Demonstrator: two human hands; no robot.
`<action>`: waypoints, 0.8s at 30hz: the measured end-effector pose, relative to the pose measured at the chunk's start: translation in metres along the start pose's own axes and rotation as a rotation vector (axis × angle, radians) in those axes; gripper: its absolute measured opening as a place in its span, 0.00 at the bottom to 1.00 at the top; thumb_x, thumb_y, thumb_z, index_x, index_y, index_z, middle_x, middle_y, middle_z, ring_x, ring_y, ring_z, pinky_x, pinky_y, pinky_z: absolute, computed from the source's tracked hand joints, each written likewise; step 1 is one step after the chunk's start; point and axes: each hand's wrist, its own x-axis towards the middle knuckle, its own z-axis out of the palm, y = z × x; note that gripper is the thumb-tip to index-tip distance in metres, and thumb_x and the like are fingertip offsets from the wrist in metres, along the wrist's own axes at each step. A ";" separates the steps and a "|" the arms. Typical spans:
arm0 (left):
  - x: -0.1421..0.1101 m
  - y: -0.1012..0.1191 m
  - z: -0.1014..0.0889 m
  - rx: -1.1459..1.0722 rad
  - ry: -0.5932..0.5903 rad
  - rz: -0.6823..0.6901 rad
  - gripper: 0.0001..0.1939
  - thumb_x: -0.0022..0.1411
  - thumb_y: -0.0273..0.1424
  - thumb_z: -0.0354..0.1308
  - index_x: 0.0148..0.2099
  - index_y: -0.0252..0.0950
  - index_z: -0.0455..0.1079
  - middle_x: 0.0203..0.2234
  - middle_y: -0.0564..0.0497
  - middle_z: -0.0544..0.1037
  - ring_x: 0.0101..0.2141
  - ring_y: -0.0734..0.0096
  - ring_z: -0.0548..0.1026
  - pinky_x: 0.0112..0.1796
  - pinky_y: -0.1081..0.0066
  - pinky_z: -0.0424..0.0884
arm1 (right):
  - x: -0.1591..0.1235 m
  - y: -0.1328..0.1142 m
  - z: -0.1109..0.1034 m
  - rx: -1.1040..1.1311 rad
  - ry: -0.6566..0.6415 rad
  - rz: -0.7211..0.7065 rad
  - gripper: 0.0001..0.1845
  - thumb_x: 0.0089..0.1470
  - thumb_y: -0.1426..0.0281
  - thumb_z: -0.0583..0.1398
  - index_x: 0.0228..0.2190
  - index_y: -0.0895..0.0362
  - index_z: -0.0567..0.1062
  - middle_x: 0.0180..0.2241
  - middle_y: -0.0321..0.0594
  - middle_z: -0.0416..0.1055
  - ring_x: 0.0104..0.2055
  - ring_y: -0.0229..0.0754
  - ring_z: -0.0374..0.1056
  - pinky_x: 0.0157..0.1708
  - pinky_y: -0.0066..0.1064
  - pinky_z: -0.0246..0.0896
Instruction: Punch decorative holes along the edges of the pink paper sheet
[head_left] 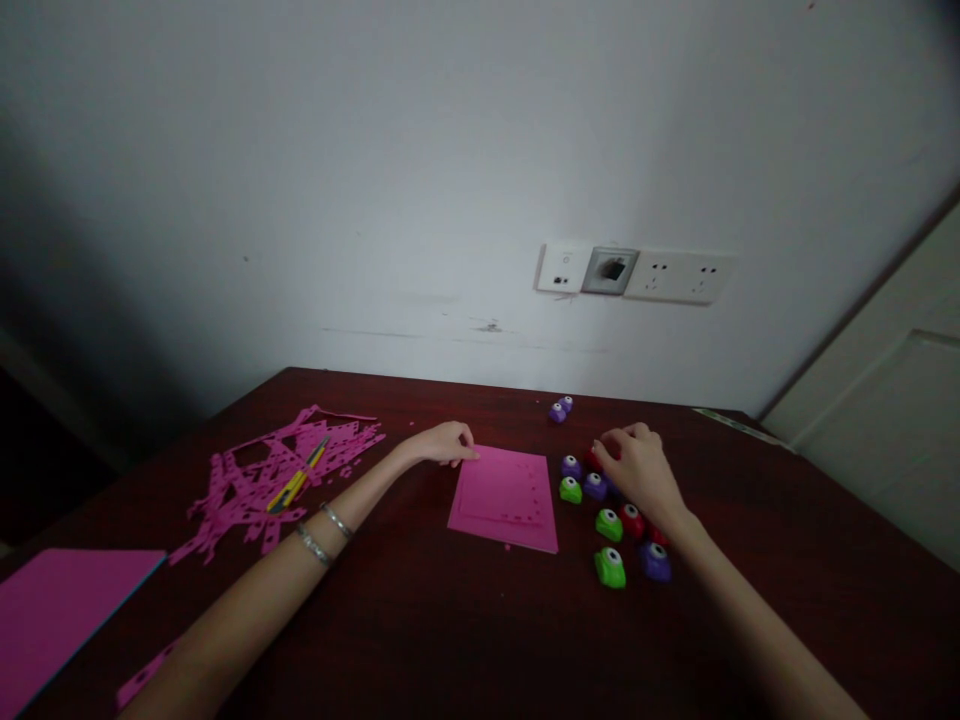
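My left hand [448, 443] has its fingers curled at the upper left corner of a square of pink paper [487, 485], thumb and fingertips pinching the edge. Small punched shapes run along the right and lower sides of the upper sheet, which lies on a slightly larger pink sheet. To the right, my right hand [639, 468] is closed with its fingertips on a red paper punch [592, 460], mostly hidden by the fingers. Around that hand stand several more punches, among them a green punch [610, 567], a purple punch [655, 562] and a red punch [631, 521].
Pink paper scraps [255, 480] lie heaped at the left, with a yellow utility knife [298, 478] on top. A stack of pink sheets [67, 610] is at the near left. Two purple punches [559, 410] stand near the wall [420, 200], which has sockets [679, 277].
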 end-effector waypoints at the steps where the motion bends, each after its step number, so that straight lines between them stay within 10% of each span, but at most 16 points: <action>1: 0.000 -0.001 0.000 0.001 0.004 0.003 0.15 0.51 0.41 0.58 0.33 0.33 0.66 0.13 0.57 0.68 0.13 0.81 0.61 0.17 0.77 0.53 | -0.001 -0.008 -0.002 0.070 -0.003 -0.055 0.14 0.53 0.65 0.53 0.30 0.60 0.75 0.33 0.46 0.63 0.38 0.45 0.61 0.40 0.35 0.57; 12: 0.004 -0.005 0.000 0.039 0.034 0.036 0.13 0.53 0.39 0.55 0.31 0.32 0.67 0.13 0.56 0.68 0.12 0.81 0.61 0.16 0.78 0.55 | -0.043 -0.092 0.001 0.279 -0.479 -0.447 0.12 0.52 0.78 0.50 0.29 0.59 0.73 0.33 0.40 0.68 0.35 0.37 0.65 0.36 0.26 0.55; 24: 0.028 0.007 0.016 0.064 0.376 0.127 0.08 0.50 0.31 0.54 0.30 0.32 0.71 0.20 0.52 0.73 0.22 0.74 0.71 0.25 0.75 0.63 | -0.045 -0.095 0.000 0.070 -0.470 -0.485 0.11 0.53 0.78 0.51 0.31 0.60 0.73 0.35 0.44 0.71 0.36 0.39 0.68 0.33 0.26 0.56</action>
